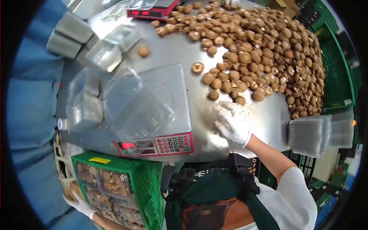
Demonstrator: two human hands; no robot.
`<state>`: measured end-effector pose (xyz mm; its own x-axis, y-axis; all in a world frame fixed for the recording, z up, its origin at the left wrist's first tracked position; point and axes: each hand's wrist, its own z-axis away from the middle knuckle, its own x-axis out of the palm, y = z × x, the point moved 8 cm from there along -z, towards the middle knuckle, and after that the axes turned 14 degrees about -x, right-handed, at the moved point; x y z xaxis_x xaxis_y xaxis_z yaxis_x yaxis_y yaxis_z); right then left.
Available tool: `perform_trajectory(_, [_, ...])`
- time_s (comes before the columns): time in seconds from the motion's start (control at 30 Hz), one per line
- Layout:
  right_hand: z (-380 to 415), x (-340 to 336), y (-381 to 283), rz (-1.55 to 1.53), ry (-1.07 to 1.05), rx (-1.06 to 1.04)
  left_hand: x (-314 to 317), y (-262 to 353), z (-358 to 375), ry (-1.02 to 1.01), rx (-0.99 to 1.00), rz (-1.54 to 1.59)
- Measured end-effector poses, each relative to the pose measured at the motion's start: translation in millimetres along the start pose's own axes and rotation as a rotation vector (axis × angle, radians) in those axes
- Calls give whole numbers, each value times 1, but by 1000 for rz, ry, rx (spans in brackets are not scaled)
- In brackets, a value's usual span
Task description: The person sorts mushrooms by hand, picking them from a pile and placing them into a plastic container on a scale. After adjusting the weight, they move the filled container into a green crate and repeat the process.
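Note:
My right hand (233, 123), in a white glove, is over the steel table with its fingers spread. Just beyond its fingertips lie the nearest brown mushrooms (240, 101), at the edge of a large mushroom pile (264, 50). My left hand (81, 206), also gloved, is low at the left with fingers stretched out and nothing visible in it. Beside it stands a green crate (147, 191) holding clear packs of mushrooms (111, 182). A clear plastic tray (142, 111) lies on the red-edged scale (186, 115), left of my right hand.
Stacked clear trays (308, 134) stand at the table's right edge, and more trays (86, 103) at the left. A second scale (149, 13) is at the far side, near another person's gloved hand (231, 4). A green crate (337, 73) borders the pile.

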<state>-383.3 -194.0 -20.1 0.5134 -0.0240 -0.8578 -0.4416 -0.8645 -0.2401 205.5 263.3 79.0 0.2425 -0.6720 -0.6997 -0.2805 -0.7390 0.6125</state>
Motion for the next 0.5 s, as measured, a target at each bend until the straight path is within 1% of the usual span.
perform_trajectory(0.07, [35, -1, 38, 21, -38, 178, 54, 175, 59, -243, 40, 250])
perform_trajectory(0.1, [40, -6, 56, 12, -36, 258, 80, 248, 89, -388, 250, 232])
perform_trajectory(0.13, [45, -13, 72, 14, -80, 342, 105, 310, 133, -525, 274, 316])
perform_trajectory(0.17, [51, -15, 89, 50, -51, 345, 127, 361, 175, -609, 381, 338])
perform_trajectory(0.2, [49, -19, 102, 101, -58, 361, 150, 407, 220, -753, 436, 350])
perform_trajectory(0.23, [45, -21, 116, 150, -64, 376, 180, 440, 265, -981, 484, 464])
perform_trajectory(0.27, [39, -19, 129, 147, -53, 371, 193, 478, 315, -1068, 574, 311])
perform_trajectory(0.3, [26, -20, 137, 173, 10, 307, 225, 494, 361, -1234, 708, 381])
perform_trajectory(0.33, [13, -16, 146, 121, 10, 264, 252, 509, 405, -1292, 903, 401])
perform_trajectory(0.37, [0, -12, 154, 70, 11, 220, 275, 521, 442, -1174, 1091, 196])
perform_trajectory(0.4, [-6, 0, 164, 120, 34, 187, 303, 524, 470, -1160, 1133, -152])
perform_trajectory(0.43, [-13, 13, 173, 125, 20, 195, 334, 520, 490, -1042, 1236, -299])
perform_trajectory(0.5, [-23, 34, 185, 210, -50, 215, 386, 515, 504, -1033, 1184, -559])
